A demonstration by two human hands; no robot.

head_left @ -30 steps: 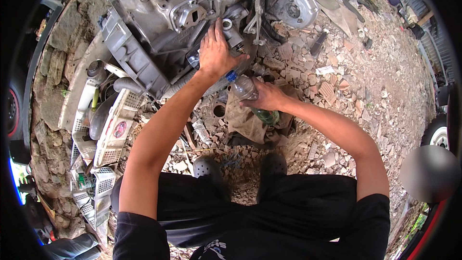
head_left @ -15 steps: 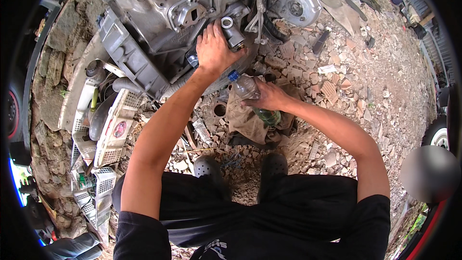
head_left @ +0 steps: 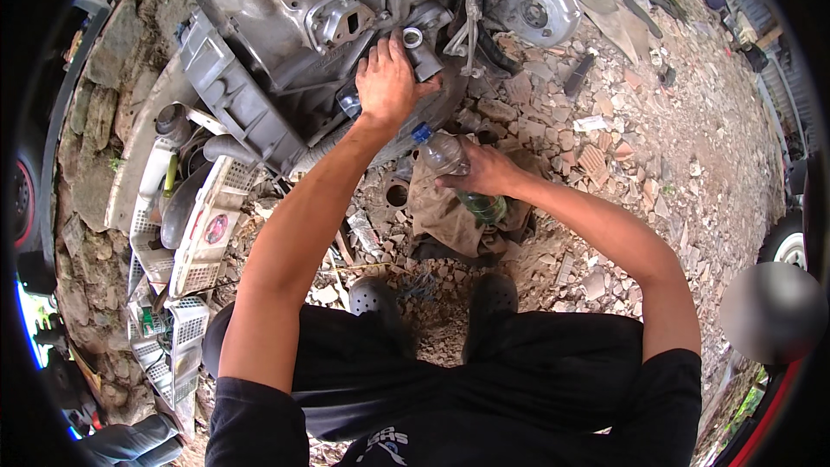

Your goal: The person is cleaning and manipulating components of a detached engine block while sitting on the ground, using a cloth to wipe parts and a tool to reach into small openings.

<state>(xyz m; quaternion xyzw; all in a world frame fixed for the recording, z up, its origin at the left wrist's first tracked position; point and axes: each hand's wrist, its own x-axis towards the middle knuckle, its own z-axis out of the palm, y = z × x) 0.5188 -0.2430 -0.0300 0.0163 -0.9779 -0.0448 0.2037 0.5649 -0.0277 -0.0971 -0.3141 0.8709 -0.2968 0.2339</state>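
My left hand (head_left: pixel 386 86) is wrapped over a dark metal part (head_left: pixel 424 60) with a round ring-like opening at its top, at the lower side of a large grey engine (head_left: pixel 290 35). The hand hides much of that part, so how it joins the engine is unclear. In my right hand (head_left: pixel 488 171) is a clear plastic bottle (head_left: pixel 443 154) with a blue cap, tilted with its cap toward the engine. Its lower portion looks green. Below the bottle lies a brown cloth (head_left: pixel 441 218) on the rubble.
White plastic crates (head_left: pixel 203 233) holding assorted parts stand at the left, beside a stone wall (head_left: pixel 91 173). Broken tile and stone rubble (head_left: pixel 622 182) covers the ground. A round metal-rimmed hole (head_left: pixel 397 195) shows near the cloth. My shoes (head_left: pixel 373 296) are just below.
My left hand and the ringed part have barely shifted, slightly rightward in the picture. The right hand keeps its grip on the bottle in nearly the same place.
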